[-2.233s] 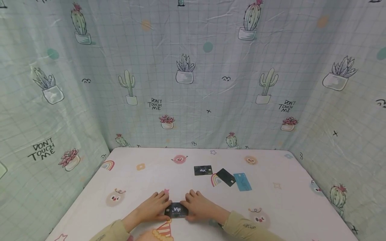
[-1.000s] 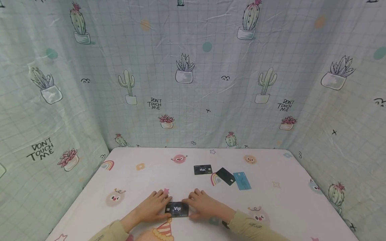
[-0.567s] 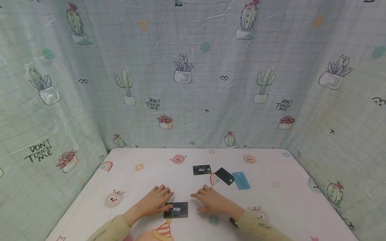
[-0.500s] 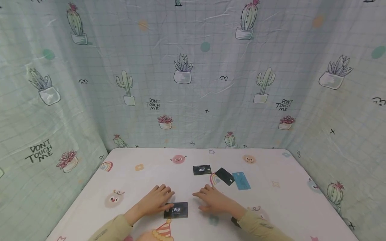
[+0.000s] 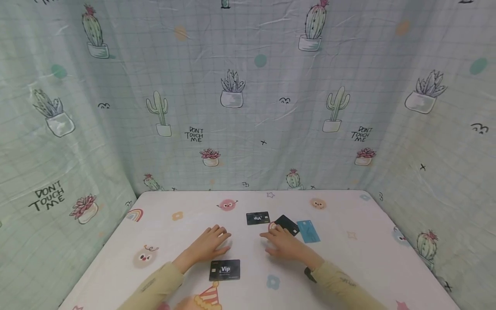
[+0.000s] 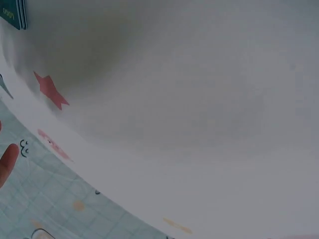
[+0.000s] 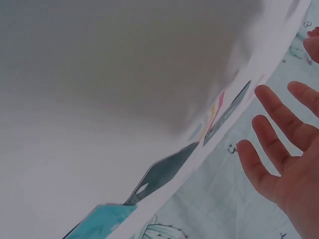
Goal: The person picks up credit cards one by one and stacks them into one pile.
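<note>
A black "Vip" card (image 5: 224,270) lies flat near the front middle of the table. In the left wrist view it shows as the top of a small stack of cards (image 6: 14,15), edges lined up. My left hand (image 5: 209,244) hovers just beyond it with relaxed fingers, holding nothing. Opposite it, my right hand (image 5: 286,245) is held above the table, fingers spread and nothing in them. Past the right hand lie another black "Vip" card (image 5: 258,218), a tilted black card (image 5: 287,225) partly covered by the hand, and a blue card (image 5: 308,231).
A dark object (image 5: 310,274) shows beside the right sleeve, mostly hidden by it. The table (image 5: 348,258) has a pale printed cover. A patterned curtain (image 5: 248,120) stands behind it and along both sides.
Both hands have let go of the black card stack and lifted away from it. They have moved forward, the right one also to the right. The stack stays in place.
</note>
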`<state>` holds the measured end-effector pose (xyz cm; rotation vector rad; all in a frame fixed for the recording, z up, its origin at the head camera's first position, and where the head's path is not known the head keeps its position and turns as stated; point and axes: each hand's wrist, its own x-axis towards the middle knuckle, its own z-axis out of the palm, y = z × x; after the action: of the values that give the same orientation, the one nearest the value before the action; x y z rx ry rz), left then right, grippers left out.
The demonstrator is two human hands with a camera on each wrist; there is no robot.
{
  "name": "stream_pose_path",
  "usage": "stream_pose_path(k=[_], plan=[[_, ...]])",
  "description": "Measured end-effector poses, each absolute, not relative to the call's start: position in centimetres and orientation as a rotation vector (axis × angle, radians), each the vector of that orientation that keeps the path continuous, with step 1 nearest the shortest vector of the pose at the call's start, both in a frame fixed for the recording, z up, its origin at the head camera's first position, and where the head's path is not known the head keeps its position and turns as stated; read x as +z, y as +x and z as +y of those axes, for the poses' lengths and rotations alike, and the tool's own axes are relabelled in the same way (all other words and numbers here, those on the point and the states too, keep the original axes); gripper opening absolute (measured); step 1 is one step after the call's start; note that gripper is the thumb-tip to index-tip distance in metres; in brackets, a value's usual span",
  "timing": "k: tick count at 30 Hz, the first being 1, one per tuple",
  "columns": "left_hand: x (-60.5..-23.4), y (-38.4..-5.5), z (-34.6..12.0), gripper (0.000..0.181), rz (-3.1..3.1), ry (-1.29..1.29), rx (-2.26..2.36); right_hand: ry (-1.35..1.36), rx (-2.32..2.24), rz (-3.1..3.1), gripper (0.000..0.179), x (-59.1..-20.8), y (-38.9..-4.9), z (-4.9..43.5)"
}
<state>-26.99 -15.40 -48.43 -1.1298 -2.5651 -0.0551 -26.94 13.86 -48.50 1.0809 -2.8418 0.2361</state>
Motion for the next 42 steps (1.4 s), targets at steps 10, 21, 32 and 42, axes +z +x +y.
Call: stream_pose_path(k=[10,21,32,42], plan=[[-48.0,-30.4,-12.9,0.036,-2.568,-1.075,0.070,0.883,0.289,-2.831,0.045,-48.4,-29.8,14.8],[-47.4,-33.2,-9.9,0.037,-2.530,-1.041,0.082,0.673,0.263,-2.928,0.048,-47.9,-32.4,14.4],[-47.0,-35.2,-8.5,0.040,-2.559,-0.967,0.253,0.656,0.140,-2.874,0.047,-48.4,-34.4,14.4],[-48.4,-35.7,-7.7,0.043,-2.595,-0.875,0.385,0.598,0.038,-2.931,0.050,-49.9,-35.8,13.5]])
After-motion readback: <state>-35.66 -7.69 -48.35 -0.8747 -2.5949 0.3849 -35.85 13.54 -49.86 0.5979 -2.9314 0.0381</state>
